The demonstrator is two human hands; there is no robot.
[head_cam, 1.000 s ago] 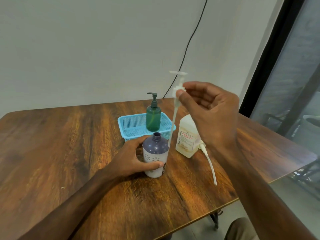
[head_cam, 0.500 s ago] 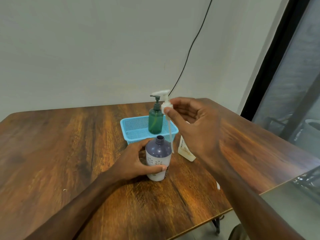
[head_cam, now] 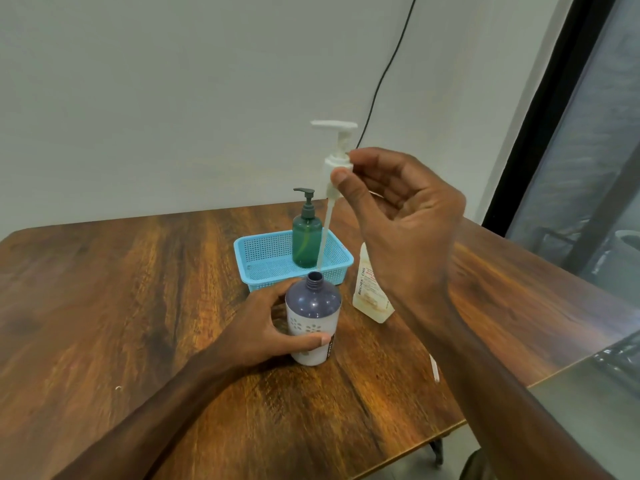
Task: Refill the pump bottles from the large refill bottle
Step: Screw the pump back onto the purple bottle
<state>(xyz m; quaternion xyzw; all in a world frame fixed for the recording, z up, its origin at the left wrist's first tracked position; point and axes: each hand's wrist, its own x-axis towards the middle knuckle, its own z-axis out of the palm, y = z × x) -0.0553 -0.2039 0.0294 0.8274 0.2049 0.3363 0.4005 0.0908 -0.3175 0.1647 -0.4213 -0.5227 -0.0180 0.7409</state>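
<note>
Wooden table. Nearest item: a short white tube lying flat at the right, mostly hidden behind the right forearm.

Left hand is wrapped round the purple-and-white bottle, thumb across the near side and fingers behind. Bottle upright on the table, neck open, no cap on it.

Just right of it and slightly farther: the large refill bottle, clear with pale liquid, label reads BIOCHEK CHG. Upper part hidden behind the right wrist, so I can't tell if it's capped.

Right hand is raised above the table, thumb and fingertips pinching the collar of the white pump head, other fingers loosely curled. Its dip tube hangs down to the open neck; can't tell whether the tip is inside.

Behind the bottle: blue mesh basket, green pump bottle standing upright in its right half, dark pump fitted.

Far: pale wall with a black cable running down it.
</note>
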